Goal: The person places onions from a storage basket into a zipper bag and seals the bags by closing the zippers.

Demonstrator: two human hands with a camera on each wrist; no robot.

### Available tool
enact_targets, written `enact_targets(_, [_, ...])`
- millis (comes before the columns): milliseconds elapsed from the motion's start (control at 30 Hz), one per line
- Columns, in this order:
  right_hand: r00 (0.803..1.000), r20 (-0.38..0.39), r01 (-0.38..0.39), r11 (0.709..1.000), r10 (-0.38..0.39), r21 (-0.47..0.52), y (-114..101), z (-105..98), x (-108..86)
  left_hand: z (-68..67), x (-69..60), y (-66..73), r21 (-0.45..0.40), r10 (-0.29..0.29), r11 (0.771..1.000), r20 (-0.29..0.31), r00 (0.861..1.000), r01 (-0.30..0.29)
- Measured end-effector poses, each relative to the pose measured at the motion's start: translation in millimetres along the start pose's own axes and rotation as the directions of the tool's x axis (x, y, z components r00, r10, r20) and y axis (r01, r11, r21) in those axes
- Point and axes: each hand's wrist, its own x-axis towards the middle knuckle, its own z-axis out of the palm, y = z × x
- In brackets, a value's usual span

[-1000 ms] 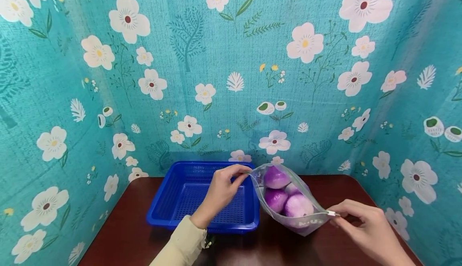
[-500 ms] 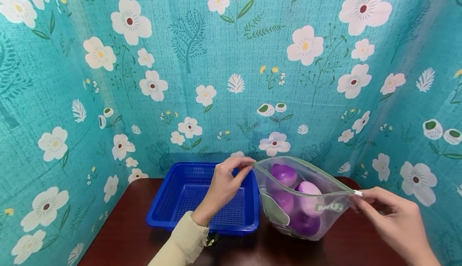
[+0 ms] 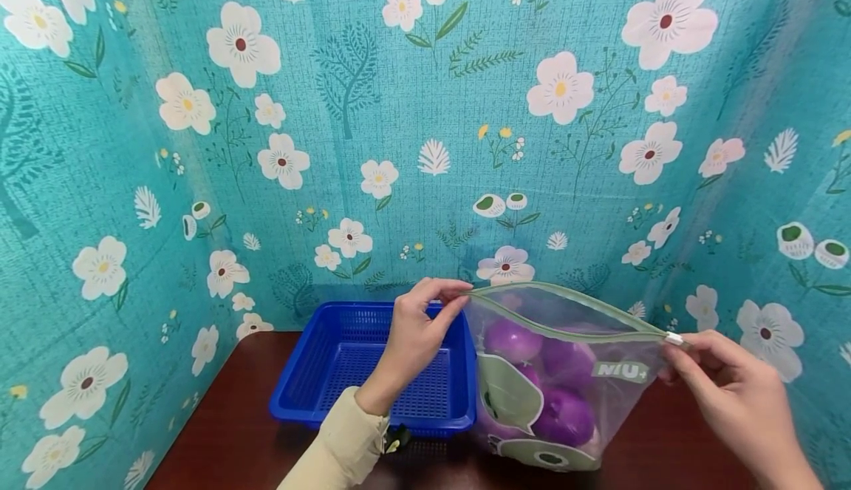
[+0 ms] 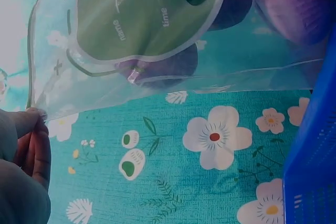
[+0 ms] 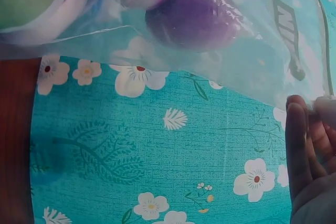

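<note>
A clear zip bag (image 3: 625,394) with a green-edged mouth and green printed patches stands upright at the right of the head view. Inside it sit several purple onions (image 3: 564,416), partly blurred by the plastic. My left hand (image 3: 419,335) pinches the left corner of the bag's mouth between thumb and fingers. At the opposite corner, by the white slider (image 3: 674,338), my right hand (image 3: 738,386) pinches the bag. The mouth is parted between the two corners. In the left wrist view an onion (image 4: 294,3) shows through the plastic.
A blue plastic basket (image 3: 372,422) stands on the dark red-brown table (image 3: 219,416), just left of the bag. Near its front edge, beside my left sleeve (image 3: 346,431), lies a small dark object (image 3: 397,438). Flowered teal cloth (image 3: 425,106) surrounds the table.
The bag has swung from tilted, mouth toward me, to upright, and now its printed front shows. My right hand has moved up and right with its corner; my left hand has risen slightly.
</note>
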Motion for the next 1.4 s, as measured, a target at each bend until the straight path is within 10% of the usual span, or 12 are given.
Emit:
enact_targets(633, [0.999,0.027,-0.039,0.995,0.037,0.089,7.1,-0.7,3.6,4.0,-1.8,-0.3,-0.105,-0.112,0.988,0.007,0.994,0.112])
enact_targets(1400, [0.994,0.048,-0.099,0.987,0.093,0.124,7.8,5.4,-0.1,12.4,-8.0,-11.9,-0.046,-0.084,0.995,-0.007,0.996,0.083])
